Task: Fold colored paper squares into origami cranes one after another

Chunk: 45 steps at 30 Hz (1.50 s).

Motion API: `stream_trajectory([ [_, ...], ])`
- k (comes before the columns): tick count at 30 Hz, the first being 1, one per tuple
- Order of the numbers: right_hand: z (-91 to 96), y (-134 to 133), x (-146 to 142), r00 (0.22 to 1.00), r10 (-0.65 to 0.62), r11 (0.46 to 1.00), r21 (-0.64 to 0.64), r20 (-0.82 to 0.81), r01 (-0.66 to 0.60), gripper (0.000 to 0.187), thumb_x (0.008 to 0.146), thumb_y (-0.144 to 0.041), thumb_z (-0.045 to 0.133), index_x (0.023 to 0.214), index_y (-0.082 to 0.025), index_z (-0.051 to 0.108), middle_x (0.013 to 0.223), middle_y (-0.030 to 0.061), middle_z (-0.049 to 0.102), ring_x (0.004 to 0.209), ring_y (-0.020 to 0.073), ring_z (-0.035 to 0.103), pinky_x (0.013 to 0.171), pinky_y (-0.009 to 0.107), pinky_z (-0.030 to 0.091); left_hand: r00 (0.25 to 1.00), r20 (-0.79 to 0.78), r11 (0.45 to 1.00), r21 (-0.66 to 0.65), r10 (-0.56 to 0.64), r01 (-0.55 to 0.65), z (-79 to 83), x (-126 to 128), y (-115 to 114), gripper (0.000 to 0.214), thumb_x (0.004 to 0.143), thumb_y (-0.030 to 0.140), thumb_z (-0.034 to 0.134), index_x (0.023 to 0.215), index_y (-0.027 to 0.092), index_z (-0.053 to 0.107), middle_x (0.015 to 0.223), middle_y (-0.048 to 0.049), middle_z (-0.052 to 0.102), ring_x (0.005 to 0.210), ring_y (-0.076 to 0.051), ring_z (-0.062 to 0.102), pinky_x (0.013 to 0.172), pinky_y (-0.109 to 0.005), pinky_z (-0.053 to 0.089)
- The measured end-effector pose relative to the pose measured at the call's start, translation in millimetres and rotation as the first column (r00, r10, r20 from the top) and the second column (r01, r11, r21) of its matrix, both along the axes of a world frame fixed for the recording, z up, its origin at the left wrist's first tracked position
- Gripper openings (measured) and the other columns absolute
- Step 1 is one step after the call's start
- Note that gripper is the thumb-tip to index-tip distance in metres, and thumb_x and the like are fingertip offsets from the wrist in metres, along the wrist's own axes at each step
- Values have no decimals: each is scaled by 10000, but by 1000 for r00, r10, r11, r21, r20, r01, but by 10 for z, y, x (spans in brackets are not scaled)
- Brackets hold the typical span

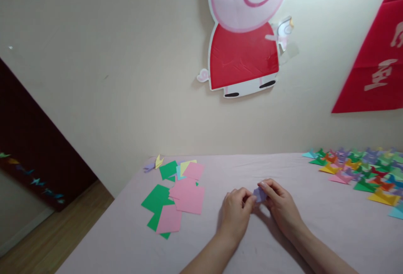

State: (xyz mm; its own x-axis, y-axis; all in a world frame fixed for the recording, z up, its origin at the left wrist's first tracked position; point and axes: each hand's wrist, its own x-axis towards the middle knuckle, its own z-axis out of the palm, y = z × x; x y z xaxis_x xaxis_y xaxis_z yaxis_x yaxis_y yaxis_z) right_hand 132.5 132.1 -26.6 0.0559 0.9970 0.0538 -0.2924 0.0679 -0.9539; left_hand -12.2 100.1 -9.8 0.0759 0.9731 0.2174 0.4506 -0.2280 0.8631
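A small folded piece of purple paper (260, 195) is held just above the table between both hands. My left hand (236, 212) pinches its left edge with thumb and forefinger, the other fingers curled in. On the other side, my right hand (280, 203) grips the upper right part between thumb and fingers. The fingers cover part of the paper, so its full folded shape cannot be made out.
Loose pink sheets (191, 198) and green sheets (157, 199) lie overlapping on the left of the cloth-covered table (126, 240). Behind them sit a yellow folded paper figure (159, 162) and a purple one (149, 167). Rows of colourful folded paper figures (365, 184) fill the right back.
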Motion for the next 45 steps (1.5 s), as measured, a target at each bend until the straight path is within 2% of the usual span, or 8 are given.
stream_trajectory([
  [4, 37, -17, -57, 988, 154, 988, 7, 26, -154, 414, 691, -577, 770, 858, -210, 678, 696, -19, 590, 655, 155, 519, 625, 275, 440, 993, 115, 999, -35, 31, -27, -23, -34, 28, 200, 930, 289, 506, 768, 220, 601, 720, 16, 619, 686, -167, 554, 635, -262, 364],
  [6, 58, -28, -73, 976, 190, 981, 25, 108, -194, 385, 690, -554, 780, 783, -195, 676, 668, -20, 582, 654, 154, 514, 633, 279, 432, 989, 143, 999, -21, 46, -44, -23, -46, 35, 199, 931, 294, 497, 776, 220, 596, 729, 16, 617, 693, -166, 551, 635, -258, 368],
  [9, 76, -38, -62, 977, 143, 988, 37, 161, -150, 365, 694, -523, 785, 677, -185, 649, 657, -15, 592, 648, 148, 509, 623, 271, 412, 989, 145, 999, -9, 33, -32, -4, -48, 32, 196, 919, 319, 515, 769, 222, 594, 694, 27, 580, 666, -158, 522, 607, -251, 354],
  [21, 93, -58, -34, 991, 109, 994, 16, 83, -111, 331, 740, -518, 751, 744, -206, 641, 695, -23, 593, 662, 151, 529, 643, 283, 433, 974, 226, 990, -130, -24, 54, 1, -42, 26, 223, 874, 336, 558, 696, 202, 581, 621, 42, 559, 573, -134, 500, 571, -241, 367],
  [27, 140, -67, -41, 978, 113, 990, 59, 176, -125, 366, 723, -529, 750, 647, -190, 633, 661, -9, 578, 661, 164, 508, 634, 295, 425, 972, 234, 999, -42, -13, 23, -12, -40, 32, 149, 873, 352, 609, 905, 213, 653, 841, 11, 669, 752, -160, 565, 692, -256, 414],
  [34, 222, -117, -96, 974, 159, 985, 44, 161, -168, 376, 676, -546, 778, 671, -196, 638, 664, -9, 593, 656, 169, 538, 625, 283, 452, 946, 323, 1000, 23, -9, 2, -120, -45, 91, 105, 877, 258, 589, 802, 192, 622, 778, 11, 613, 748, -156, 551, 684, -256, 408],
  [41, 224, -99, -86, 982, 82, 991, 90, 168, -98, 363, 659, -543, 792, 653, -206, 656, 667, -4, 605, 655, 173, 548, 618, 290, 460, 967, 247, 981, 165, 60, -103, 6, -36, 10, 92, 848, 160, 601, 925, 208, 619, 919, -8, 609, 858, -175, 556, 772, -279, 422],
  [45, 192, -88, -88, 974, 78, 988, 116, 212, -105, 383, 642, -554, 800, 649, -197, 660, 670, 2, 617, 658, 172, 561, 620, 278, 469, 966, 257, 963, 260, 7, -76, 44, -20, -11, 84, 860, 141, 565, 859, 208, 616, 922, -23, 593, 907, -190, 558, 814, -298, 434],
])
